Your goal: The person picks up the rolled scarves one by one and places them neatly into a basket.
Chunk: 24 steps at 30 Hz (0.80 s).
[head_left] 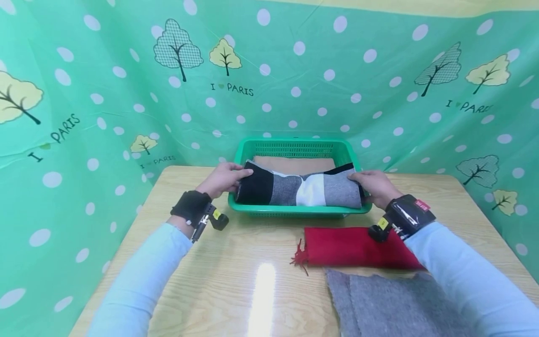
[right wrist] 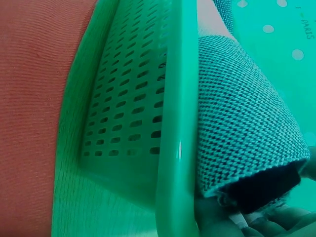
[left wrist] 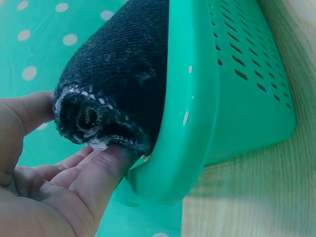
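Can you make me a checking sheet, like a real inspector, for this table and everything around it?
Surface: wooden table, with a bright shiny patch of light.
Job's things: black, grey and white cloth, rolled, along the near side inside the green basket; beige cloth behind it in the basket.
Clutter: red cloth with fringe and plain grey cloth, both nearer the person than the basket.
Hands: left hand holds the roll's black end; right hand holds its grey end.
Cables: nothing seen lying loose.
Surroundings: green sheet with white dots and trees, behind the table.
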Available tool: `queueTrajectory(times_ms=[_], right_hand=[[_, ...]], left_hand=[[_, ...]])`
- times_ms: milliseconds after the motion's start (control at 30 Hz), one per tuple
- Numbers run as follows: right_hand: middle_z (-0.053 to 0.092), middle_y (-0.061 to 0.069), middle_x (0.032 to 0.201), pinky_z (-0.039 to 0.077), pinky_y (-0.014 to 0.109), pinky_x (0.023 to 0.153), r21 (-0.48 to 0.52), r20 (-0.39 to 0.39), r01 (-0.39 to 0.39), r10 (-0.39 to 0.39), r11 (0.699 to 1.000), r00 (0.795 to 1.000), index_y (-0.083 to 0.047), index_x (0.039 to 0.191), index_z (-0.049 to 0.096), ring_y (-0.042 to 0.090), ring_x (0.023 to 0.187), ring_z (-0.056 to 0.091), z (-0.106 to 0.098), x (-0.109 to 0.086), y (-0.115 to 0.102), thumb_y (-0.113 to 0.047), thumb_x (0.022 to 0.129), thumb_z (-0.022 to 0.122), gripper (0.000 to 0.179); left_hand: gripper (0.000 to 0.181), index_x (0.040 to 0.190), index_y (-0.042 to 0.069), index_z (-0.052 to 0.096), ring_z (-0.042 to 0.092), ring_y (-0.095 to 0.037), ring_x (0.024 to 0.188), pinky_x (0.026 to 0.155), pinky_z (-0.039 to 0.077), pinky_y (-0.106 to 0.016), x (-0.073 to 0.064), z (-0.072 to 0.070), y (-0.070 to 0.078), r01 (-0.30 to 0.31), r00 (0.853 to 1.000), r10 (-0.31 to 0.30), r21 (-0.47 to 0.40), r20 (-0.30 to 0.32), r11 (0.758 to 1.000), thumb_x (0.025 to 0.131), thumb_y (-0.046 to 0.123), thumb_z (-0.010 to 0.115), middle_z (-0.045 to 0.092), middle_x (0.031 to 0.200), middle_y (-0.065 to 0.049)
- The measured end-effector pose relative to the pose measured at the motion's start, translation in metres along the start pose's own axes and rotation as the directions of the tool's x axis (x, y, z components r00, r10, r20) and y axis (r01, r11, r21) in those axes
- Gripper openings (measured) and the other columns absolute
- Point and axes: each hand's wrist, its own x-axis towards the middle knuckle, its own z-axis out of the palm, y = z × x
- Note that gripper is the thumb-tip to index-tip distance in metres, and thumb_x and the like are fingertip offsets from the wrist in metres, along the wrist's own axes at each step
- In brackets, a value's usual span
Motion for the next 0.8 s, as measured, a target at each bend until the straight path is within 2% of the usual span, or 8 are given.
queueTrajectory(times_ms=[467,800], right_hand=[[0.023,0.027,0.147,0.035,0.056,0.105,-0.065,-0.035,0.006,-0.008,0.998,0.999,0.008,0.142,0.026,0.036,0.129,0.029,0.009,0.001,-0.001,-0.027,0.1,0.038,0.057],[0.028,0.026,0.144,0.038,0.055,0.103,-0.076,-0.055,0.0,-0.004,0.997,0.998,0.008,0.142,0.028,0.035,0.126,0.033,0.015,0.001,-0.001,-0.025,0.1,0.038,0.055]], left_hand=[[0.062,0.141,-0.004,0.031,0.056,-0.024,0.1,0.093,0.05,-0.042,-0.002,0.007,0.001,-0.007,1.0,0.008,0.065,-0.014,0.998,0.095,0.029,0.054,0.051,0.129,-0.02],[0.057,0.139,-0.005,0.033,0.056,-0.018,0.09,0.09,0.052,-0.041,-0.001,0.01,0.001,-0.018,1.0,0.018,0.077,-0.005,0.997,0.095,0.025,0.053,0.054,0.122,-0.018]])
